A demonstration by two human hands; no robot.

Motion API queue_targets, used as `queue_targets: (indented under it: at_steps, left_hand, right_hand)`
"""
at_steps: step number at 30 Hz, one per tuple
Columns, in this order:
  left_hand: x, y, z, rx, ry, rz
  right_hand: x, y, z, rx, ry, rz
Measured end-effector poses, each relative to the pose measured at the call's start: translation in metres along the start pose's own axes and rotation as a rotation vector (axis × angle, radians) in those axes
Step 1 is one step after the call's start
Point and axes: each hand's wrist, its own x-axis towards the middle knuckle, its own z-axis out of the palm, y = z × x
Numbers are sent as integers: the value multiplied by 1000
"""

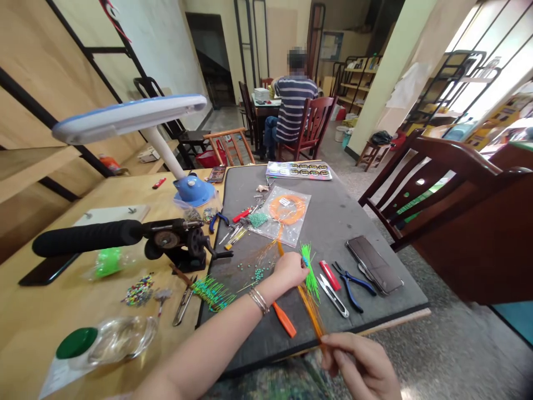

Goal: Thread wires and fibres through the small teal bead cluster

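My left hand (290,270) reaches over the grey mat (333,222), its fingers pinched on a tuft of bright green strands (310,272) and the far end of a bundle of orange strands (310,311). My right hand (360,364), near the mat's front edge, pinches the near end of that same orange bundle. Bracelets sit on my left wrist. An orange handled tool (284,319) lies just below my left forearm. White thread snips (333,294), a red tool (330,275) and blue pliers (353,280) lie right of the strands.
A dark phone (375,264) lies at the mat's right. A bagged orange coil (286,214), teal beads (256,272), a black vise (175,241), a blue-and-white desk lamp (133,119) and a plastic bag with a green lid (100,341) crowd the left. A wooden chair (437,178) stands right; a person sits beyond.
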Motion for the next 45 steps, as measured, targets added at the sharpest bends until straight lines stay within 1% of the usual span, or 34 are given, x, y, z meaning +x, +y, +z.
queue_targets:
  at_steps: [3,6,8,10,11,12,13,15,17,19,22,27,30,34,38,42,45]
  left_hand:
    - [1,-4,-3,-119,-39,-5]
    - [-5,-5,-11,-289,-105,9]
    - [-15,-3,-19,-392,-155,30]
    - [-27,-3,-26,-467,-206,45]
    - [-34,-3,-29,-512,-245,48]
    - [-40,-3,-31,-625,-309,46]
    - [-46,-4,-32,-711,-347,45]
    - [-54,-7,-32,-790,-377,53]
    - [-58,-11,-30,-827,-371,47]
    - [-59,-14,-28,-853,-360,30]
    - [-59,-16,-27,-885,-354,17]
    - [-59,-16,-25,-966,-394,24]
    - [-59,-18,-22,-1015,-392,-8]
    - [-61,-22,-20,-1047,-403,-39]
    - [-63,-23,-21,-1079,-447,-57]
    - [-66,-23,-22,-1108,-481,-70]
    - [-67,-24,-22,-1128,-482,-79]
  right_hand:
    - [2,18,8,108,33,141]
    - [13,36,11,209,82,321]
    - [23,49,13,284,158,433]
    - [34,60,17,369,233,503]
    - [39,65,20,418,250,525]
    - [44,68,24,468,257,540]
    - [49,70,30,518,258,550]
    - [57,71,41,599,259,552]
    - [64,69,49,647,259,558]
    - [70,65,54,665,256,583]
    - [76,61,53,680,260,620]
    - [79,62,48,713,266,660]
    - [80,62,49,743,258,674]
    - [82,61,52,767,273,665]
    - [85,61,53,749,292,646]
    - [87,61,54,746,288,626]
    - [88,60,55,738,275,626]
